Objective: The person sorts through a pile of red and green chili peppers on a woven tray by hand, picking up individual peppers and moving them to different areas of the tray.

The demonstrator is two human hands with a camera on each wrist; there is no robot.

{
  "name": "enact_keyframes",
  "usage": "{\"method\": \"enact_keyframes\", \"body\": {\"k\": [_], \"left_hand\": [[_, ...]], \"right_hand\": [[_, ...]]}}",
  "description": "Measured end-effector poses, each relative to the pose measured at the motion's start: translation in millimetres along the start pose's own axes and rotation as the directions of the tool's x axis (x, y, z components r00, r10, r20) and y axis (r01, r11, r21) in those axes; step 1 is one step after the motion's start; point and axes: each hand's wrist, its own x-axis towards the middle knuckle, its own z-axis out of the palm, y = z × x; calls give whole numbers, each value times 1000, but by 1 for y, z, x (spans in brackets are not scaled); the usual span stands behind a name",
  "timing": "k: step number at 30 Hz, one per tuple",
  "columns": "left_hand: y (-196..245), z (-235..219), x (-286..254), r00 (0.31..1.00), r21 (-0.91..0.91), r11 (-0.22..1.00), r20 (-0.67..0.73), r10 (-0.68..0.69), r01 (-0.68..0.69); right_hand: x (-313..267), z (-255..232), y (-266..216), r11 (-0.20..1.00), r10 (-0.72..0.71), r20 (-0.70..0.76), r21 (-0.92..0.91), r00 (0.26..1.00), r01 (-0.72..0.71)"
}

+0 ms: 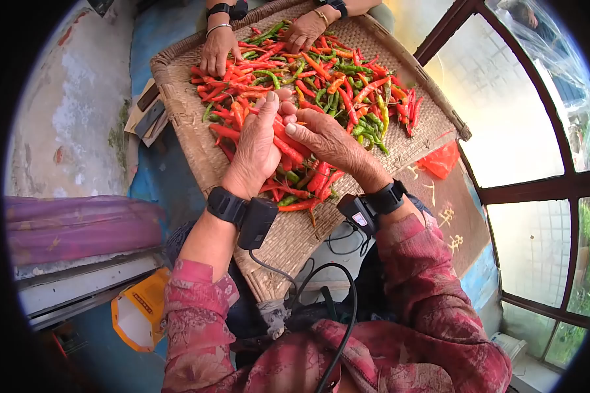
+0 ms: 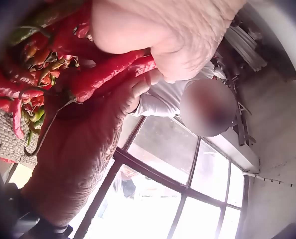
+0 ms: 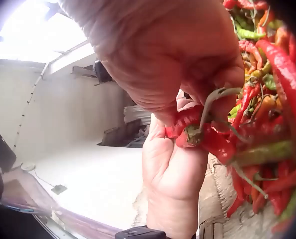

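Note:
My left hand (image 1: 259, 149) holds several red chili peppers (image 1: 287, 139) against its palm, thumb pointing up. My right hand (image 1: 337, 144) meets it from the right, and its fingers and thumb grip the same bunch. In the right wrist view, a curved pale stem (image 3: 207, 107) sticks out by the right thumb and fingers, and the left palm (image 3: 177, 167) lies beneath the red pods (image 3: 187, 124). Both hands are over a large woven tray (image 1: 196, 147), close above a heap of red, orange and green chili peppers (image 1: 314, 180). The hands hide part of the heap.
Across the tray, another person's hands (image 1: 221, 51) rest among the peppers. A red plastic bag (image 1: 440, 160) lies beside the tray's right edge. Framed windows (image 1: 511, 111) stand on the right. A yellow and white container (image 1: 139, 311) and purple cloth (image 1: 85, 229) are on the left.

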Motion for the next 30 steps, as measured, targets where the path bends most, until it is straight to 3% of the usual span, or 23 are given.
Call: {"method": "enact_keyframes", "body": {"k": [3,5,9,12,14,15,17,19,21,23,24,25,27,29,30], "left_hand": [[0,-6,2,995,-28,998,81,56,-54],[-1,-6,3,997,42,996,16,75,-75],[1,1,2,994,97,989,10,109,-110],[2,4,1,997,97,992,-2,76,-76],[2,3,4,983,205,961,42,179,-184],[3,3,3,983,203,961,43,181,-186],[4,0,1,997,184,980,18,73,-75],[6,-6,2,998,180,981,-3,66,-65],[11,-12,6,981,144,984,-147,124,-102],[17,-11,5,970,124,987,-206,127,-103],[17,-14,6,978,101,991,-179,106,-89],[19,-14,5,985,78,994,-150,83,-72],[17,-9,4,979,85,995,-191,76,-60],[15,-10,1,983,63,997,-176,47,-36],[15,-5,-1,975,82,996,-219,46,-29]], "right_hand": [[2,2,-6,985,35,83,165,996,-48],[3,2,-6,932,182,203,276,962,-235],[4,7,4,944,134,87,293,987,-154],[8,5,10,963,71,56,257,996,-83],[7,-3,10,982,183,175,16,967,-189],[6,-5,8,982,182,174,14,968,-187],[3,-7,2,994,19,255,-106,967,8],[1,-16,-4,994,-17,211,-102,977,39],[-3,-34,-17,995,100,108,-15,989,-99],[2,-49,-4,967,171,-140,213,975,-139],[10,-53,8,995,96,-349,14,932,-97],[15,-63,13,872,-18,-410,-453,912,-186],[18,-55,34,769,-169,-480,-611,861,-189],[18,-42,47,770,-169,-313,-634,935,-73],[21,-32,41,732,-41,-284,-661,958,-165]]}}
